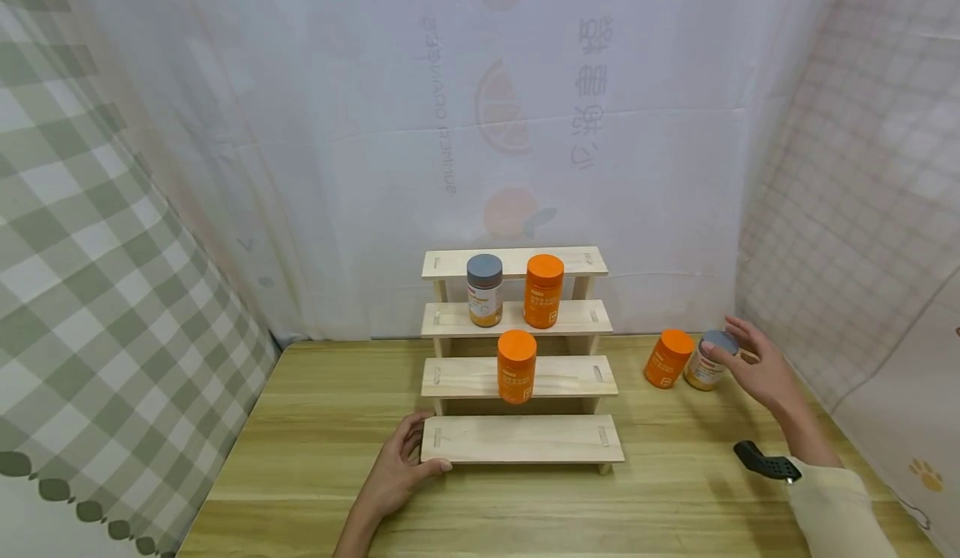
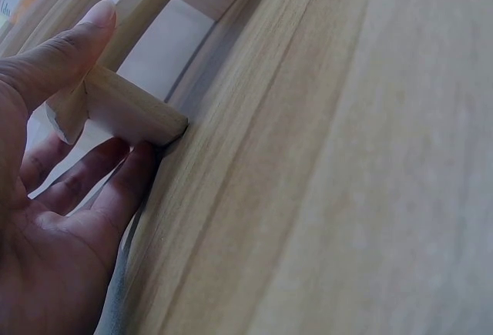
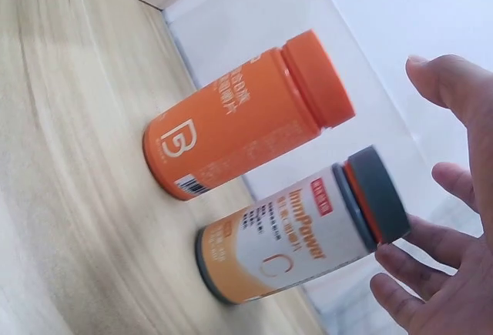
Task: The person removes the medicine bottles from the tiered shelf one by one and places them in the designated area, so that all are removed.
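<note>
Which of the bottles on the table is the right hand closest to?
The grey-lidded bottle, rightmost on the table. The right hand has open fingers at its lid; the orange-lidded bottle beside it stands farther left.

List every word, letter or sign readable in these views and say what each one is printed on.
"InnPower": white and orange bottle with grey cap, above a large "C".
"B": large letter on the all-orange bottle with orange cap beside it.
Small print on both bottles: too small to read.
Labels of the three bottles on the stepped wooden rack: too small to read.
Mirrored print and orange-fruit pictures on the white curtain: not legible.
</note>
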Tool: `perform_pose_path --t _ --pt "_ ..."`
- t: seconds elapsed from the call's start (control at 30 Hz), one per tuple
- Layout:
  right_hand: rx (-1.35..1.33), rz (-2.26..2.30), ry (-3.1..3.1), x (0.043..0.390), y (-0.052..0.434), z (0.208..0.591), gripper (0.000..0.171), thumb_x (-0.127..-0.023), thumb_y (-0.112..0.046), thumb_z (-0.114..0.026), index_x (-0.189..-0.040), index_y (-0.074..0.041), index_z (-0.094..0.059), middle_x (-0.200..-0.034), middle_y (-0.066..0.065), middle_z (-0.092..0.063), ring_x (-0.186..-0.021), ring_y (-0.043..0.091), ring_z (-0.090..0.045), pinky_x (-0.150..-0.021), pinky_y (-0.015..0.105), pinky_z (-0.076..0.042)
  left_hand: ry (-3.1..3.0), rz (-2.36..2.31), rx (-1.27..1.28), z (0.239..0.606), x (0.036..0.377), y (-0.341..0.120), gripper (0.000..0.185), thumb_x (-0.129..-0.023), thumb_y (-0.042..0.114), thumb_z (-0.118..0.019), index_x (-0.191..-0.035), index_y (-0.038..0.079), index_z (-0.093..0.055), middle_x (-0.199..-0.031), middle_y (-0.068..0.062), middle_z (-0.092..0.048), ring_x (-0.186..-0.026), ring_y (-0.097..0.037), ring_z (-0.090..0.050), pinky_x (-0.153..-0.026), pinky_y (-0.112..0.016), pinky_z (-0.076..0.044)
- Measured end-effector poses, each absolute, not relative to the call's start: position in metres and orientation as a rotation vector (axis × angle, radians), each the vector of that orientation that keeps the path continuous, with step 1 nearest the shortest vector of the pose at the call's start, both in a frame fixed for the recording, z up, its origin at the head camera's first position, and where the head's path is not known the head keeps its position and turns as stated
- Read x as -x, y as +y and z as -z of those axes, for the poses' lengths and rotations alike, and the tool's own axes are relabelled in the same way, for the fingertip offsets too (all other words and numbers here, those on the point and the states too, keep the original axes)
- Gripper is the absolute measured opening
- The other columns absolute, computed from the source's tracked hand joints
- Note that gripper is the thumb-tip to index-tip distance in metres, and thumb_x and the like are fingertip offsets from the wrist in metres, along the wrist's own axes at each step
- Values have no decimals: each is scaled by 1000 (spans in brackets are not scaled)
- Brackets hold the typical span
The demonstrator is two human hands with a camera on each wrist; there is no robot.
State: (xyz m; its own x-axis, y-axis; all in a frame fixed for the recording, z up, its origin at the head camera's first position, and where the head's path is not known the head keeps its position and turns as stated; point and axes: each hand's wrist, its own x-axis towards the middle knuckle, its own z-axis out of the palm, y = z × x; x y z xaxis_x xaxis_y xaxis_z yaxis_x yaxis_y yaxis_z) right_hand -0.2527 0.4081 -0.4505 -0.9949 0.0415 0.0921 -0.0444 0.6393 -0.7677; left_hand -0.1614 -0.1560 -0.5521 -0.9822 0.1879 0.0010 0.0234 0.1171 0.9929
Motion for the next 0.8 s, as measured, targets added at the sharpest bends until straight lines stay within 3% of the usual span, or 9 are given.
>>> perform_pose_path --t 0.23,0.57,0.67,0.73,0.8 --pt "-69 -1303 -2727 247 398 431 87 -104 -43 -59 -166 -10 -8 -165 36 -16 -146 62 -16 -112 78 -17 2238 -1999 -226 553 161 -156 80 -82 16 -88 -149 11 -43 -145 -21 -54 -137 -34 -51 -95 -27 -56" --pt "-172 -1273 -2683 244 380 409 84 -103 -37 -62 -166 -12 -11 -168 29 -17 -149 54 -20 -118 71 -15 2234 -2002 -178 554 161 -155 81 -80 15 -89 -148 14 -45 -145 -19 -55 -139 -37 -49 -96 -26 -54" --pt "-214 -1256 -2664 242 375 404 82 -103 -35 -62 -166 -14 -14 -168 27 -20 -148 52 -23 -129 35 -21 2251 -1988 -164 553 161 -156 82 -80 16 -90 -148 15 -45 -145 -17 -55 -139 -35 -50 -102 -27 -51" --pt "-254 -1251 -2648 241 371 401 80 -104 -32 -63 -166 -16 -15 -167 27 -22 -148 51 -25 -127 28 -22 2271 -1974 -159 552 161 -156 81 -79 18 -90 -148 16 -46 -144 -15 -56 -138 -31 -52 -105 -26 -48" --pt "-266 -1228 -2648 240 367 397 79 -103 -30 -63 -166 -18 -17 -167 25 -25 -148 49 -28 -116 6 -25 2281 -1973 -157 551 161 -156 81 -80 18 -90 -148 15 -46 -143 -15 -57 -136 -29 -53 -106 -25 -48"
